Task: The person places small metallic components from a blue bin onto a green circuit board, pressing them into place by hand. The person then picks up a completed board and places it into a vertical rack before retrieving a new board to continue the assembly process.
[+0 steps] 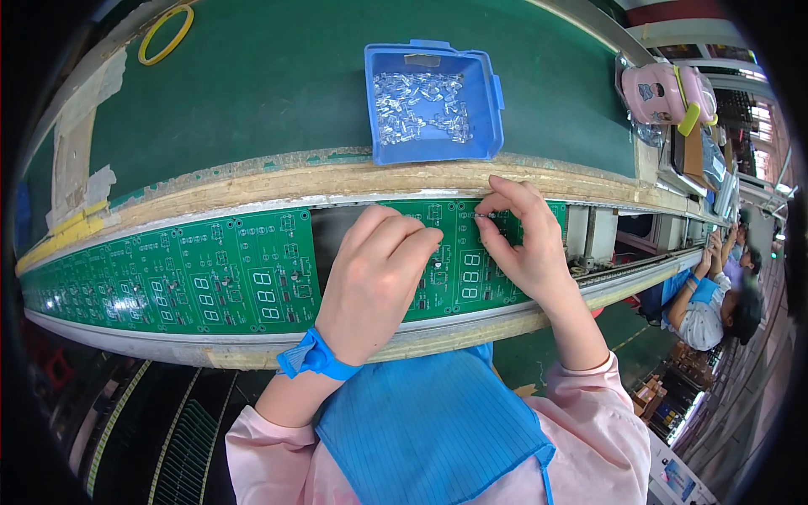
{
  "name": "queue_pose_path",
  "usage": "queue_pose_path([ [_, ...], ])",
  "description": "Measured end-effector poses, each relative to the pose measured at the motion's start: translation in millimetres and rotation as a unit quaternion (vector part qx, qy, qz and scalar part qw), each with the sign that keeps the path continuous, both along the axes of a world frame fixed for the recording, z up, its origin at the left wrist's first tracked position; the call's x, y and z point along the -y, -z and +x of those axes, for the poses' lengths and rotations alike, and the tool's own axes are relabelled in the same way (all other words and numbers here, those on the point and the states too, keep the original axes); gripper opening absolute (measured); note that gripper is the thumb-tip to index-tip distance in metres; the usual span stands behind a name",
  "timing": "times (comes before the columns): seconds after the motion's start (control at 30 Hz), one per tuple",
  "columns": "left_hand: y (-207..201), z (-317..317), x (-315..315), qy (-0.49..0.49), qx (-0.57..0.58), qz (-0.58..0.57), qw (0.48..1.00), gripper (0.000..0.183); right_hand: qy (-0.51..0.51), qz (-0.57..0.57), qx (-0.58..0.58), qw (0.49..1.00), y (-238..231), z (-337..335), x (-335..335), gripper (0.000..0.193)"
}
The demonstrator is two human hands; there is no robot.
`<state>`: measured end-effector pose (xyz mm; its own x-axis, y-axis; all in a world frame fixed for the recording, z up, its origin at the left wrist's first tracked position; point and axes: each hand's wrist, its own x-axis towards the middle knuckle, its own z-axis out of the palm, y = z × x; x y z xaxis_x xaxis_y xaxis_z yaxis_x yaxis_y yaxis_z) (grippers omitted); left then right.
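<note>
My left hand [370,273], with a blue wrist strap [316,358] on its wrist, is over the left part of a green circuit board [454,286]. Its fingers are curled together near the board's face; whatever they hold is hidden. Above the same board's right half is my right hand [530,240]. Its thumb and forefinger pinch a tiny dark electronic component [482,215], too small to name more exactly. White digit outlines and small mounted parts show on the board. Beyond the hands stands a blue plastic bin [497,126] with many clear, thin-legged LEDs [412,97] inside.
More green circuit boards [252,269] lie in a row along the rail to the left. A wooden edge [278,181] separates the rail from the green bench [278,84]. A yellow tape ring [166,35] lies far left, a pink container [661,94] far right. Another person [703,311] sits farther right.
</note>
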<state>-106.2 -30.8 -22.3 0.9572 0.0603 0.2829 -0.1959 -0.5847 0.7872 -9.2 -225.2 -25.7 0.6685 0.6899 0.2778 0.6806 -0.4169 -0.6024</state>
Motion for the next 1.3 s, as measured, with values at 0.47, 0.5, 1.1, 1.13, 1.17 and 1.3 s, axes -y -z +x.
queue_pose_path([
  [0.47, 1.6, -0.5, -1.4, -0.013, -0.003, -0.039, 0.999, 0.026, -0.009, -0.007, 0.02, 1.0, -1.1, -0.4, -0.6, 0.053],
  [0.5, 0.9, 0.0, -1.2, -0.015, -0.004, -0.045, 0.999, 0.025, -0.014, -0.018, 0.033, 0.999, -2.3, -0.3, -1.3, 0.052],
  [1.1, -6.9, -0.1, 3.9, -0.029, -0.061, -0.134, 0.989, 0.014, -0.017, -0.061, 0.166, 0.984, -51.4, 42.8, -31.7, 0.022],
  [1.13, -7.6, 0.6, 5.3, -0.024, -0.058, -0.123, 0.99, 0.014, -0.023, -0.063, 0.195, 0.979, -46.5, 53.3, -40.9, 0.018],
  [1.17, -9.6, 1.9, 7.2, -0.022, -0.063, -0.119, 0.991, 0.015, -0.027, -0.067, 0.224, 0.972, -44.1, 59.6, -48.8, 0.014],
  [1.3, -10.1, 4.3, 11.0, -0.027, -0.067, -0.108, 0.992, 0.016, -0.034, -0.163, 0.24, 0.956, -38.3, 62.9, -76.0, 0.008],
])
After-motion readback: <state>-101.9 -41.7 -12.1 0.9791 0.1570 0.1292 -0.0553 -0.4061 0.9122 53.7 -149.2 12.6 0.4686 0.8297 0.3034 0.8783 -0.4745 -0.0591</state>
